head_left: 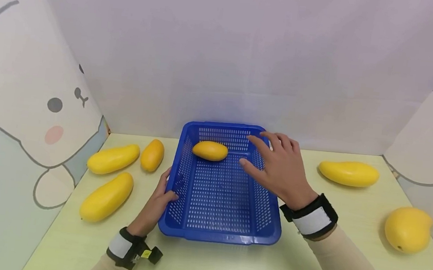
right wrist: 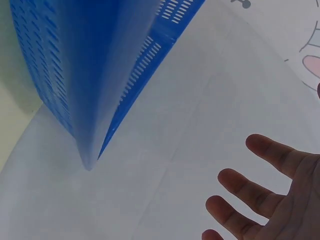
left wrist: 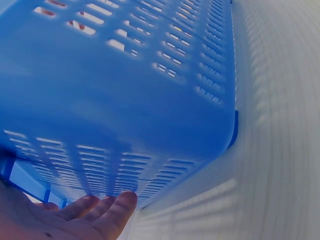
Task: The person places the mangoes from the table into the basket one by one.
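A blue perforated plastic basket [head_left: 215, 236] stands on the table, with one yellow mango [head_left: 210, 151] lying near its back left corner. My left hand [head_left: 155, 203] holds the basket's left rim, thumb over the inside and fingers along the outer wall. In the left wrist view those fingers [left wrist: 117, 215] lie against the slotted side. Over the basket's right rim hovers my right hand [head_left: 282, 170], its fingers spread and nothing in its grasp. The right wrist view shows the spread fingers [right wrist: 250, 192] apart from the basket wall.
Left of the basket lie a smaller orange-yellow mango [head_left: 152, 155] and two long yellow fruits, one behind [head_left: 113, 159] and one in front [head_left: 107, 197]. To the right are another long yellow fruit [head_left: 349, 173] and a rounded one [head_left: 408, 230]. A pale wall [head_left: 247, 68] rises behind.
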The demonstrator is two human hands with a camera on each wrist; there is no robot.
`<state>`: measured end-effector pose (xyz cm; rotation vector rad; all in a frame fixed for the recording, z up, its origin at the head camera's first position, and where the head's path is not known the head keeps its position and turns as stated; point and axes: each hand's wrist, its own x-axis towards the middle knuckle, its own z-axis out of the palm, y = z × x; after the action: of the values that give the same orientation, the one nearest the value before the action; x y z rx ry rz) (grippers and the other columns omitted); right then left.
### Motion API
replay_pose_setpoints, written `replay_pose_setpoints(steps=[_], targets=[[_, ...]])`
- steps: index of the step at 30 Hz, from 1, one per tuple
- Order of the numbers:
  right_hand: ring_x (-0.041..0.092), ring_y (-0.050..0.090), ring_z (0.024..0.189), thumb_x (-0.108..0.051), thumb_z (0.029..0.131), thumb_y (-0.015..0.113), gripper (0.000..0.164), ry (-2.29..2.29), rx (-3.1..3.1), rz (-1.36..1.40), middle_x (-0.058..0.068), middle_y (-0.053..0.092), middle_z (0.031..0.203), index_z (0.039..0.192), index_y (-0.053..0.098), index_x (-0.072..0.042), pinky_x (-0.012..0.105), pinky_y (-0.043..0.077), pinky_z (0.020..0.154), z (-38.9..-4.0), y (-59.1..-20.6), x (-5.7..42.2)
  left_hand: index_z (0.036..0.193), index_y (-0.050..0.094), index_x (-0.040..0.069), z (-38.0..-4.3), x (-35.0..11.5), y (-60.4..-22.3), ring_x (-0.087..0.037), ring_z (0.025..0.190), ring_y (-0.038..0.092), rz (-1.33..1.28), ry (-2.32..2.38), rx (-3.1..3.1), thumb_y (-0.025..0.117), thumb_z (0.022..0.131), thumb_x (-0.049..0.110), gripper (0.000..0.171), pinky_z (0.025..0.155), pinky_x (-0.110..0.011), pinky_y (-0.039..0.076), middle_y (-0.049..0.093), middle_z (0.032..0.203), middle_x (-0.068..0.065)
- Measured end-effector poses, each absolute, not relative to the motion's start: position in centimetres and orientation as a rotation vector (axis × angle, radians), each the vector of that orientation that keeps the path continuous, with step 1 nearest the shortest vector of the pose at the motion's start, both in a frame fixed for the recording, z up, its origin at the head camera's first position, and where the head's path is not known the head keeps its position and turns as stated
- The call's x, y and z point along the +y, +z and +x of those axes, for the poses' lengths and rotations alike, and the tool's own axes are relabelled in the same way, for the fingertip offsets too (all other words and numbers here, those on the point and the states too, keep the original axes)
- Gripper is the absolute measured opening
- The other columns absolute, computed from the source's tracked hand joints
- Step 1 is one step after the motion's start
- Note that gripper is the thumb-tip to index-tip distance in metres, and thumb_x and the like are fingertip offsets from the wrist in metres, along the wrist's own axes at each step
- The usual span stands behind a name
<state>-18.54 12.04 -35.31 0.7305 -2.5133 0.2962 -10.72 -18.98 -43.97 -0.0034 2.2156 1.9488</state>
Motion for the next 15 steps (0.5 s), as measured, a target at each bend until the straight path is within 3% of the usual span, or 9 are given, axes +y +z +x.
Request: replay_pose_setpoints(steps=[15], targets=[[0.033,0.038,0.119,-0.068,0.085,0.039,0.065,0.324,-2.542,0.648,0.013,0.048,0.130,0.132,0.051,-0.024,0.054,0.029,0.093,-18.1,-37.3,14.8,0.145,0.011,0.038,-10.8,-19.1,-44.1,-0.031,0.126,0.031,-0.004,1.949,2.212,0.040,0.089,0.012,0.069,0.104,-0.058,0.018,0.021,0.148,-0.005]])
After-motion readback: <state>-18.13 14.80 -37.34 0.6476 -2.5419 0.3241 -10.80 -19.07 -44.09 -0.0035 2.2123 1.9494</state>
